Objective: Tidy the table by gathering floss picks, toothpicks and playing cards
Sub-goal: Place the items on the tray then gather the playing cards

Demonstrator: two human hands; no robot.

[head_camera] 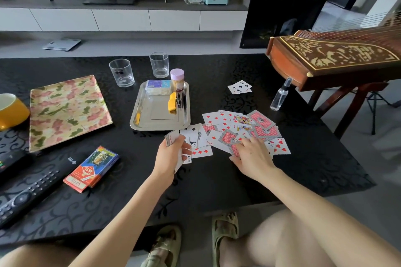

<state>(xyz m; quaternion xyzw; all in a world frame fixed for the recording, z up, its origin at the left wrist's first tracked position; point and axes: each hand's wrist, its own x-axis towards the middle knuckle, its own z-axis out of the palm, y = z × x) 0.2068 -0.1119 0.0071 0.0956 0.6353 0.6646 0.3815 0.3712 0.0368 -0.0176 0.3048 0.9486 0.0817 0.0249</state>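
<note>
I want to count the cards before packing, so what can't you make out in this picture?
Head view.
Spread cards: some hidden under the right hand.
Stack in the left hand: size hidden by its fingers.
Dark sticks on the tray: too small to identify.
Yellow bowl: cut off by left edge.

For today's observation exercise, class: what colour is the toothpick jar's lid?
Pale lilac. The lid of the toothpick jar shows best in the head view.
</note>
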